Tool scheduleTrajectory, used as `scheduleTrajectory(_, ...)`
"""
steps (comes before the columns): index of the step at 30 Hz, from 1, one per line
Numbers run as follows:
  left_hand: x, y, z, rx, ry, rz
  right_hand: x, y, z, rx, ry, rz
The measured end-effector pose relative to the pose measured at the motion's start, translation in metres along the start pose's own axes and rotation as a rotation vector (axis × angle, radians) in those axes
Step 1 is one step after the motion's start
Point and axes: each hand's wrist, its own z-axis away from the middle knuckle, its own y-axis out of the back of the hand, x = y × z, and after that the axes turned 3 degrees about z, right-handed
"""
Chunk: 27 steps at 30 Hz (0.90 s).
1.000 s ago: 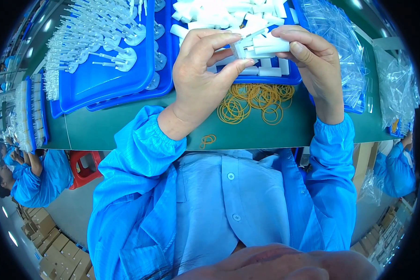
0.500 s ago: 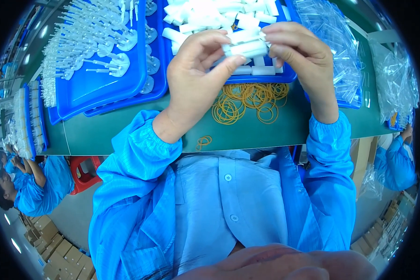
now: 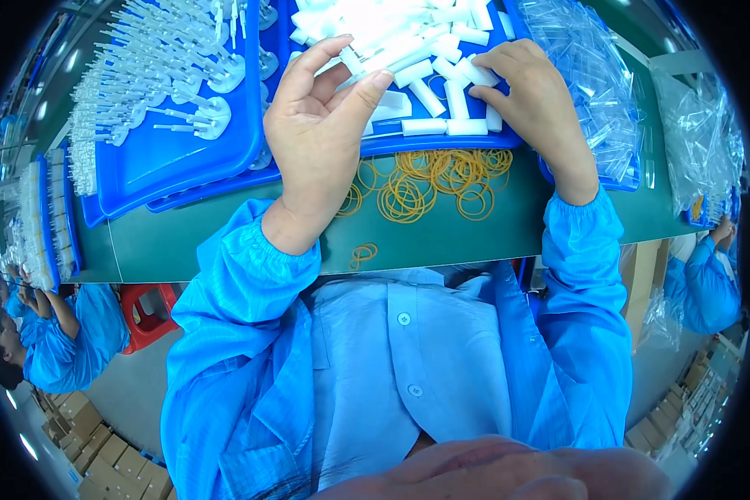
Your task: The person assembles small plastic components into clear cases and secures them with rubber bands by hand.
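Two bare hands to follow; started from the far left. Noticed a co-worker's blue sleeve (image 3: 58, 342) and a red stool (image 3: 147, 321) between eight and nine o'clock. Found a blue tray (image 3: 175, 183) at about ten o'clock, with many white pronged parts (image 3: 212, 117) standing or leaning inside.

Came next to the left hand (image 3: 312, 125), at about eleven o'clock. Saw a pale pronged piece (image 3: 352, 63) pinched there between thumb and fingers, above the near-left part of a pile of white cylinders (image 3: 425, 127). Could not make out its finer shape in the glare. Saw yellow rubber bands (image 3: 408, 200) heaped on the green table (image 3: 442, 242) toward one o'clock.

Reached the right hand (image 3: 533, 100), between one and two o'clock, with thumb and fingers to either side of a single cylinder (image 3: 480, 72). Could not tell whether gripped or only touched. Beyond, toward two o'clock, saw clear plastic tubes (image 3: 592, 108) and a clear bag (image 3: 696, 142).

Judged the step in hand as picking out one cylinder. Judged the next move to call for a light, narrow pinch, clear of neighbouring cylinders, with a steady left hold.
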Motion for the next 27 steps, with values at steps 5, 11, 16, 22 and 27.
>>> scheduleTrajectory(5, -0.001, 0.0, 0.002, 0.013, 0.019, -0.017, -0.002, -0.005, 0.001, -0.019, -0.01, 0.029)
scheduleTrajectory(11, 0.001, -0.003, 0.004, -0.05, 0.022, -0.032, 0.009, -0.001, 0.006, 0.008, -0.462, -0.618)
scheduleTrajectory(16, -0.001, -0.007, 0.006, -0.1, -0.034, -0.055, 0.004, 0.013, 0.004, -0.081, -0.513, -1.014)
scheduleTrajectory(22, -0.003, -0.008, 0.005, -0.135, -0.202, -0.257, -0.001, 0.021, 0.002, 0.021, -0.482, -1.09)
scheduleTrajectory(27, -0.005, -0.007, 0.005, -0.125, -0.267, -0.29, -0.006, 0.024, 0.003, 0.114, -0.42, -1.024)
